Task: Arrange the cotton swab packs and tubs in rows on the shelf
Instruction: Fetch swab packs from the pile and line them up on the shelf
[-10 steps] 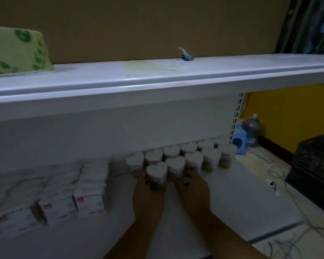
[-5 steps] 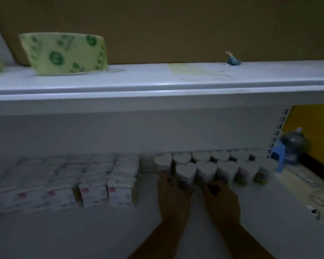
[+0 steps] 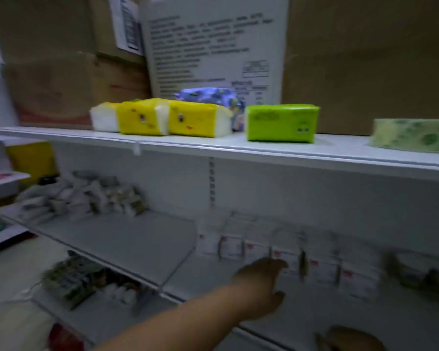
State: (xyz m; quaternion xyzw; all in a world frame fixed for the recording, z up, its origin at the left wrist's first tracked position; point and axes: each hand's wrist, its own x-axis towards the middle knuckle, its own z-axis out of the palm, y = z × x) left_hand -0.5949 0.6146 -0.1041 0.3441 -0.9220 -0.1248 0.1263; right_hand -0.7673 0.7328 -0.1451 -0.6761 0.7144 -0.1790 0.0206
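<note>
White cotton swab packs [image 3: 284, 252] with red labels stand in rows on the middle shelf [image 3: 142, 239], right of centre. My left hand [image 3: 260, 287] reaches out to the front of these packs, fingers and thumb spread, holding nothing. My right hand [image 3: 352, 338] shows only partly at the bottom edge, blurred, apart from the packs. Further right on the same shelf are blurred pale shapes, the tubs [image 3: 421, 272]; motion blur hides their detail.
The upper shelf [image 3: 340, 150] carries yellow tissue packs [image 3: 162, 117], a green pack [image 3: 280, 122] and cardboard boxes behind. A heap of pale sachets [image 3: 86, 196] lies at the middle shelf's left end. More goods [image 3: 74, 279] sit on the shelf below.
The view has swung left, away from the heart-shaped tubs. Both hands have left the tubs; my left hand now reaches to the white packs and my right hand has dropped low.
</note>
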